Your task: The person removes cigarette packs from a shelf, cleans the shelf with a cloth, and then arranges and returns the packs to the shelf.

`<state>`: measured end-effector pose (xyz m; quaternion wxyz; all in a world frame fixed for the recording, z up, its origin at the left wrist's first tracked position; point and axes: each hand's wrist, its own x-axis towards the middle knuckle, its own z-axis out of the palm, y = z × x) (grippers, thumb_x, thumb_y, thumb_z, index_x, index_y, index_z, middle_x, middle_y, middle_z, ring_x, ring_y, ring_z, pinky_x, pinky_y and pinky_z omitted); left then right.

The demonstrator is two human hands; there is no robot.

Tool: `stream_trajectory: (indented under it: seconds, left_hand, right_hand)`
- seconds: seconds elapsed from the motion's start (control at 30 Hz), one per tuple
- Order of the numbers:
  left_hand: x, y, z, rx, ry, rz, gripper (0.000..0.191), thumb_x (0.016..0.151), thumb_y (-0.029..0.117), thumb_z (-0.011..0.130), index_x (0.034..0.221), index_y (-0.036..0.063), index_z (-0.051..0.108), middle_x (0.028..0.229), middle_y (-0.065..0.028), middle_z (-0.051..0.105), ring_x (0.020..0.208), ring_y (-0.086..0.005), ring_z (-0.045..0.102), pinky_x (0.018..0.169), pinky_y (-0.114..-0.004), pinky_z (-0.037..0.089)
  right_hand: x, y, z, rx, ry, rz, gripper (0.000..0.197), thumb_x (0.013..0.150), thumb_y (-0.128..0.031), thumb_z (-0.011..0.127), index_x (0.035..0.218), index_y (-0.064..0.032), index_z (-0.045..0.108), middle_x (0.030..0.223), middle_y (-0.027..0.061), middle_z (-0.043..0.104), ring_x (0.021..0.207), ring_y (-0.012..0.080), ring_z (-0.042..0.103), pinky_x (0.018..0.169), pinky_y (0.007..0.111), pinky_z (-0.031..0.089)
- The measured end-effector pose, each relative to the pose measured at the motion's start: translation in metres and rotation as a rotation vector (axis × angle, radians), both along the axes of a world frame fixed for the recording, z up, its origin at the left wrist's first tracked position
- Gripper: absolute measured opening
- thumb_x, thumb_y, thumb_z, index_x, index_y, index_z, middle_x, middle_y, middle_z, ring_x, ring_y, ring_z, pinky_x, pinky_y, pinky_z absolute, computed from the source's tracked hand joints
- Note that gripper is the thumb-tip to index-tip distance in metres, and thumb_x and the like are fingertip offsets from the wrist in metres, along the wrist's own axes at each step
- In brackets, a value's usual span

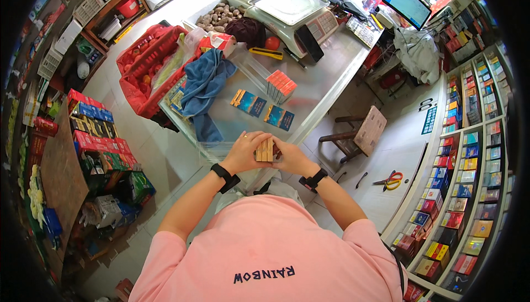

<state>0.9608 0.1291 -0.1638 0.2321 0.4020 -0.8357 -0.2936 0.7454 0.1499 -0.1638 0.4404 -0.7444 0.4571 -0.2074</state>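
Close to my body, over the near edge of the glass counter (227, 130), my left hand (246, 151) and my right hand (292, 157) grip a short row of small gold-edged packs (264, 151) from both sides. My fingers hide part of them. Just beyond lie two flat blue-and-orange packs (248, 103), one nearer the right side. Behind these stands a block of orange-and-white small boxes (281, 86). A crumpled blue cloth (205, 82) hangs over the counter's left part.
A red basket of tomatoes (145, 70) is at the left. Farther back are a weighing scale (290, 4), a phone (309, 43), a yellow cutter (266, 53) and a monitor (408, 4). To the right are a wooden stool (358, 132), scissors (389, 180) and shelves of packs (455, 178).
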Motion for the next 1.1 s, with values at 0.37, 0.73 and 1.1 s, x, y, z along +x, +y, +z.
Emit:
stream_trajectory:
  seconds: [0.37, 0.73, 1.1]
  left_hand:
    - [-0.004, -0.002, 0.004, 0.089, -0.009, -0.033, 0.074, 0.064, 0.031, 0.086, 0.127, 0.0164, 0.051, 0.123, -0.0061, 0.059, 0.12, -0.0282, 0.054, 0.108, -0.062, 0.031]
    - [-0.002, -0.001, 0.004, 0.103, -0.021, -0.024, 0.073, 0.064, 0.032, 0.085, 0.127, 0.0147, 0.051, 0.121, -0.0069, 0.059, 0.118, -0.0288, 0.055, 0.108, -0.06, 0.032]
    - [-0.004, 0.0, 0.004, 0.095, -0.015, -0.018, 0.077, 0.064, 0.034, 0.086, 0.128, 0.0127, 0.05, 0.124, -0.007, 0.059, 0.117, -0.0297, 0.056, 0.109, -0.06, 0.031]
  right_hand:
    - [-0.028, -0.069, 0.007, -0.327, 0.199, -0.309, 0.049, 0.071, -0.013, 0.075, 0.115, -0.0004, 0.058, 0.108, 0.0173, 0.063, 0.102, 0.0332, 0.062, 0.087, 0.041, 0.05]
    - [-0.036, -0.056, 0.013, -0.181, 0.029, -0.22, 0.07, 0.065, -0.016, 0.08, 0.126, -0.0014, 0.049, 0.106, 0.0138, 0.057, 0.09, 0.0268, 0.061, 0.081, 0.034, 0.051]
    - [-0.027, -0.004, 0.005, -0.194, 0.016, 0.038, 0.07, 0.063, -0.018, 0.08, 0.125, -0.0029, 0.051, 0.124, 0.0178, 0.055, 0.116, 0.0353, 0.051, 0.1, 0.042, 0.044]
